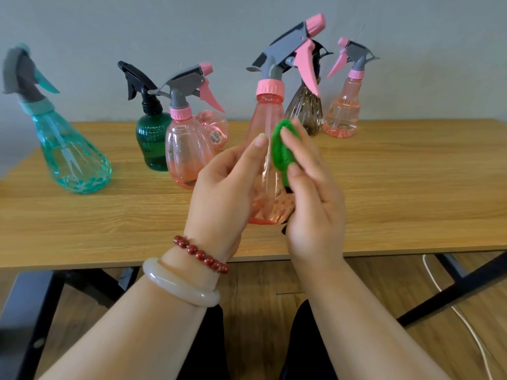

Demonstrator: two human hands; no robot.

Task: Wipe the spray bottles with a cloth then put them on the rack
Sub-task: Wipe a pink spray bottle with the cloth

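My left hand (pixel 227 185) grips a clear pink spray bottle (pixel 267 116) with a grey and pink trigger head, held upright above the table's near edge. My right hand (pixel 310 193) presses a green cloth (pixel 284 149) against the bottle's right side. Other spray bottles stand on the wooden table (pixel 397 187): a teal one (pixel 71 152) at the left, a dark green one (pixel 152 141), a pink one (pixel 186 149), a smoky brown one (pixel 304 111) behind the held bottle, and a pink one (pixel 343 111) at the right. No rack is in view.
A round pink bottle (pixel 215 127) with a label lies behind the middle pink one. A grey wall backs the table. Black table legs (pixel 452 286) and a white cable (pixel 466 319) cross the wooden floor below.
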